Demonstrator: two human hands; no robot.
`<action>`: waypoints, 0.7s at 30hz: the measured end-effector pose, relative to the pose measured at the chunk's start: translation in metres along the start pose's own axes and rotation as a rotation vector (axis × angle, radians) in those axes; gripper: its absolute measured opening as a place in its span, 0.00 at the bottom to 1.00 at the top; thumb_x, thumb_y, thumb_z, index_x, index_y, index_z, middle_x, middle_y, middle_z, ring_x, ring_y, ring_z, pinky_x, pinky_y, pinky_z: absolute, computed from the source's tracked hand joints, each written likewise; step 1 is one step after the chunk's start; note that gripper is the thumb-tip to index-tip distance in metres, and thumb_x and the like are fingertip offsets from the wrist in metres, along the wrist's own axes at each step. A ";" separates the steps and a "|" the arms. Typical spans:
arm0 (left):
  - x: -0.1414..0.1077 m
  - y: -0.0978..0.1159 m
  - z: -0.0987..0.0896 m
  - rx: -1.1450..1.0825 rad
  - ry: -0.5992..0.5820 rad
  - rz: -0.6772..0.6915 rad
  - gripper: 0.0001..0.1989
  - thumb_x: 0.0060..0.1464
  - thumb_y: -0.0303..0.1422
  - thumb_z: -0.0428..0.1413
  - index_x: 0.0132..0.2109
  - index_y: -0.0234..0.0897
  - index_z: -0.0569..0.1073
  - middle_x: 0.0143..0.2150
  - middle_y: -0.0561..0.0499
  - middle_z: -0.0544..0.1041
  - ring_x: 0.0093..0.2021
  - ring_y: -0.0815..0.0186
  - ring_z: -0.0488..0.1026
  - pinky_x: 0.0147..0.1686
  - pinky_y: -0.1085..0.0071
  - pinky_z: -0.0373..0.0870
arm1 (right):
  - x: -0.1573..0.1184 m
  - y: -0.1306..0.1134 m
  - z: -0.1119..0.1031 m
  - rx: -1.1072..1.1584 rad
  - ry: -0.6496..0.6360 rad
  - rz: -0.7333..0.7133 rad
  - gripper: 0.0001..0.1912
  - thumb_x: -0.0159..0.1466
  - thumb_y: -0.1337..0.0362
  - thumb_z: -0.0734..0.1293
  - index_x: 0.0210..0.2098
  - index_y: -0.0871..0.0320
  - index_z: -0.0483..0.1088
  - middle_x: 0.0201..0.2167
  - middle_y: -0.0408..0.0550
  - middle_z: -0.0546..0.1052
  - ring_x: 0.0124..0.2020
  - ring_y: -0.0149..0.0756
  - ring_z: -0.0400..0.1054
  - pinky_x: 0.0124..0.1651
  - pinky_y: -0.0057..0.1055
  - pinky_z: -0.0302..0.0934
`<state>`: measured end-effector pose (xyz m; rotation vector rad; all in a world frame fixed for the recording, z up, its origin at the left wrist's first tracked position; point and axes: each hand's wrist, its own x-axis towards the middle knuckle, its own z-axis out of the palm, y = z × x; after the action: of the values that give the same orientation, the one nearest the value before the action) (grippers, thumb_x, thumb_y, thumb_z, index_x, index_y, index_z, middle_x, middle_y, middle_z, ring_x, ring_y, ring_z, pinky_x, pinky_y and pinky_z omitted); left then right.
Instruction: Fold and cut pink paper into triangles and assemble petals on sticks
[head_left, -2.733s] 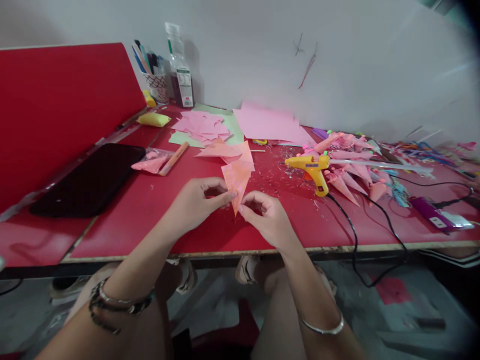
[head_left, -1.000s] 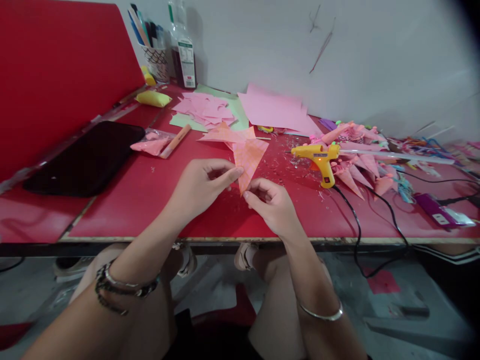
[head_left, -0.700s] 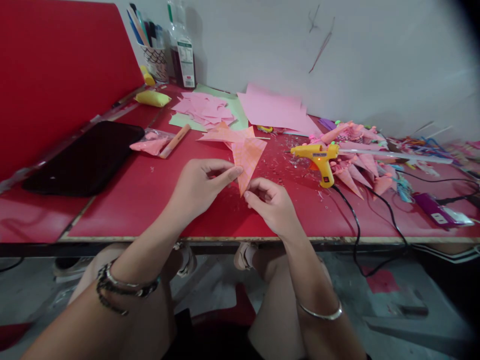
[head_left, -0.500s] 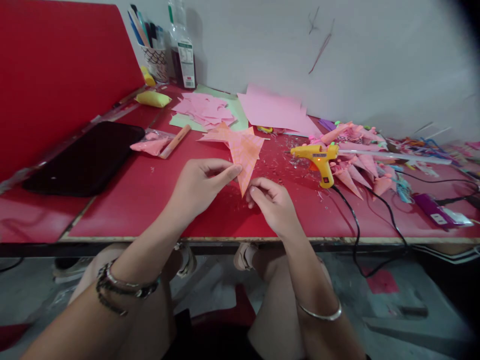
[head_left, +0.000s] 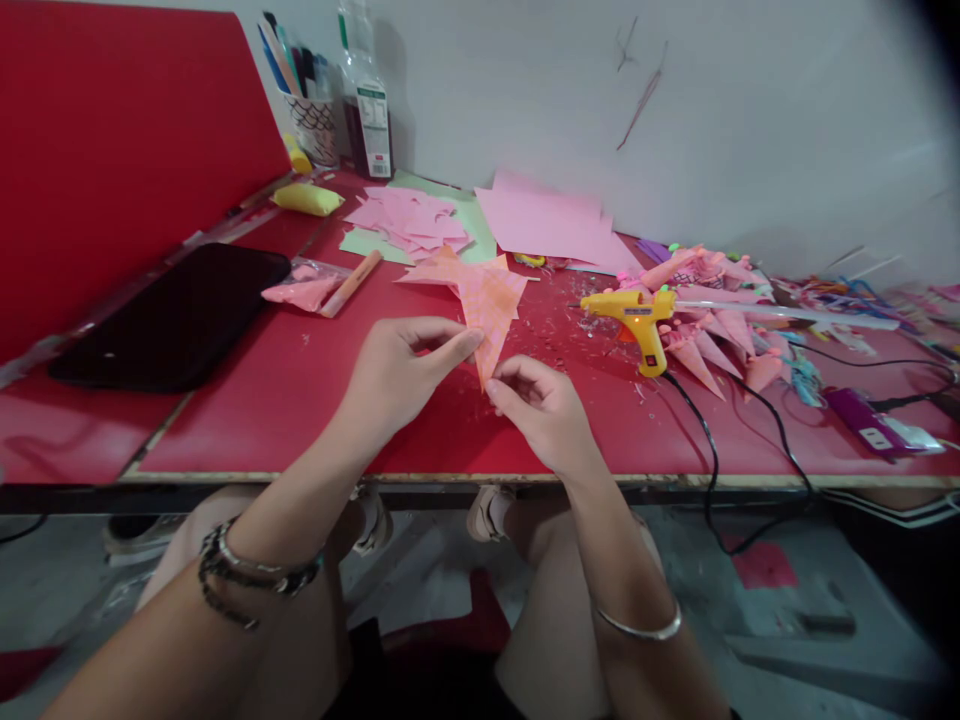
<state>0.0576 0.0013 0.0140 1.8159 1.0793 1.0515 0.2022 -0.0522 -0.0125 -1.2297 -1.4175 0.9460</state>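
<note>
An orange-pink patterned paper cone [head_left: 491,310] is held over the red table, its point toward me. My left hand [head_left: 405,370] pinches its left side between thumb and fingers. At the lower tip, the thumb and fingers of my right hand [head_left: 544,405] close on the paper. Just beyond the cone lie more cut pieces of the same paper [head_left: 431,270], partly hidden behind it. To the right of my hands a yellow hot glue gun [head_left: 634,318] rests with its orange light lit and a clear glue stick in its back.
Pink paper sheets [head_left: 551,220] and scraps [head_left: 409,215] lie at the back. A black phone-like slab [head_left: 172,315], a small bag [head_left: 304,287] and a yellow packet [head_left: 307,198] are on the left. Finished-looking pink cones [head_left: 712,345] pile up right, near a black cord [head_left: 709,440].
My right hand has moved slightly left, from beside the cone's tip onto it, and its fingers have closed there. The left hand keeps its hold.
</note>
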 end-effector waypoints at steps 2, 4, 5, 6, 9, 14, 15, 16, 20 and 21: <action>0.000 0.001 0.000 0.003 0.011 0.001 0.10 0.48 0.36 0.53 0.24 0.36 0.72 0.24 0.56 0.74 0.26 0.71 0.68 0.25 0.77 0.62 | 0.000 0.000 0.000 -0.008 -0.008 0.003 0.06 0.56 0.61 0.63 0.26 0.57 0.64 0.24 0.41 0.68 0.27 0.28 0.63 0.31 0.26 0.59; -0.001 0.001 0.001 0.003 0.018 0.004 0.10 0.48 0.36 0.53 0.25 0.36 0.72 0.24 0.55 0.74 0.26 0.71 0.68 0.25 0.77 0.62 | 0.000 -0.001 0.000 -0.011 -0.013 0.008 0.06 0.56 0.61 0.63 0.26 0.57 0.64 0.24 0.41 0.68 0.26 0.28 0.63 0.31 0.26 0.58; -0.001 0.001 0.001 0.004 0.019 0.006 0.10 0.48 0.36 0.54 0.25 0.36 0.73 0.24 0.55 0.74 0.26 0.70 0.68 0.26 0.77 0.63 | 0.000 -0.001 0.001 -0.011 -0.014 0.008 0.06 0.56 0.61 0.63 0.26 0.57 0.64 0.24 0.41 0.68 0.26 0.28 0.63 0.31 0.26 0.58; -0.001 0.001 0.001 0.004 0.021 0.006 0.10 0.48 0.36 0.54 0.25 0.36 0.73 0.25 0.55 0.74 0.26 0.70 0.68 0.26 0.77 0.63 | 0.000 -0.001 0.001 -0.009 -0.013 0.006 0.06 0.56 0.62 0.63 0.26 0.57 0.64 0.24 0.40 0.68 0.26 0.28 0.63 0.31 0.26 0.58; -0.001 0.001 0.001 0.002 0.025 0.007 0.10 0.48 0.37 0.54 0.25 0.35 0.73 0.25 0.54 0.74 0.27 0.70 0.68 0.27 0.76 0.64 | 0.001 0.000 0.001 -0.008 -0.011 -0.008 0.05 0.55 0.62 0.64 0.26 0.57 0.65 0.24 0.40 0.69 0.27 0.28 0.63 0.31 0.26 0.58; -0.001 0.000 0.002 -0.004 0.041 -0.002 0.10 0.48 0.37 0.54 0.26 0.36 0.73 0.25 0.55 0.75 0.27 0.70 0.68 0.27 0.77 0.63 | 0.001 0.001 0.000 0.003 -0.016 -0.010 0.06 0.56 0.62 0.63 0.27 0.58 0.65 0.25 0.41 0.68 0.28 0.28 0.63 0.32 0.26 0.58; -0.001 0.000 0.002 -0.002 0.045 -0.008 0.10 0.48 0.37 0.54 0.25 0.36 0.73 0.25 0.55 0.74 0.27 0.70 0.68 0.27 0.77 0.63 | 0.001 0.001 0.000 0.005 -0.017 -0.006 0.05 0.56 0.62 0.63 0.27 0.58 0.65 0.25 0.41 0.68 0.28 0.28 0.63 0.32 0.26 0.58; 0.000 -0.001 0.001 -0.002 0.049 -0.014 0.10 0.48 0.37 0.54 0.25 0.36 0.73 0.25 0.55 0.74 0.27 0.70 0.68 0.27 0.77 0.63 | 0.001 0.001 0.000 0.008 -0.019 -0.003 0.05 0.56 0.62 0.63 0.27 0.58 0.66 0.25 0.41 0.68 0.28 0.28 0.63 0.32 0.25 0.58; 0.001 -0.002 0.000 -0.049 0.036 -0.028 0.09 0.48 0.36 0.54 0.26 0.36 0.73 0.25 0.55 0.74 0.27 0.70 0.68 0.27 0.77 0.62 | 0.000 0.001 0.001 0.037 -0.014 -0.001 0.04 0.56 0.64 0.63 0.27 0.58 0.66 0.24 0.40 0.68 0.27 0.27 0.62 0.31 0.25 0.58; 0.001 -0.002 0.000 -0.072 0.026 -0.029 0.09 0.48 0.36 0.54 0.25 0.36 0.73 0.25 0.54 0.74 0.27 0.71 0.68 0.27 0.77 0.62 | 0.000 0.001 0.001 0.047 -0.008 0.002 0.03 0.56 0.65 0.63 0.27 0.58 0.66 0.24 0.40 0.68 0.27 0.27 0.62 0.31 0.25 0.58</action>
<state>0.0573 0.0026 0.0126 1.7290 1.0667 1.0851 0.2013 -0.0521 -0.0135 -1.1936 -1.3930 0.9812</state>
